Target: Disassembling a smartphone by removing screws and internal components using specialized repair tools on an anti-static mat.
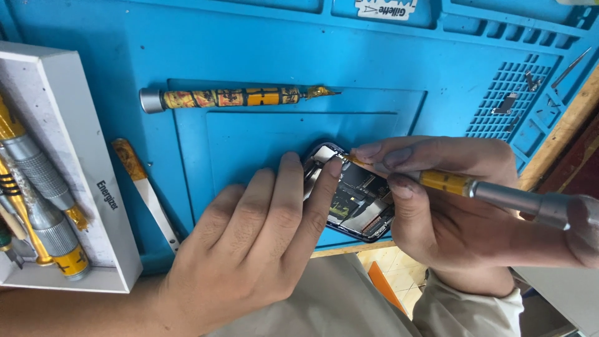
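An opened phone lies on the blue work mat near its front edge, its dark boards and metal shields exposed. My left hand lies flat over the phone's left side, its fingertips pressing on the upper left corner. My right hand grips a precision screwdriver with a yellow band and grey metal handle. The screwdriver's tip meets the phone's top edge, right beside my left fingertip.
A second yellow-patterned screwdriver lies across the mat behind the phone. A white tray at the left holds several more drivers. A thin white-and-orange pry tool lies beside it. Small metal parts sit in the mat's grid at the right.
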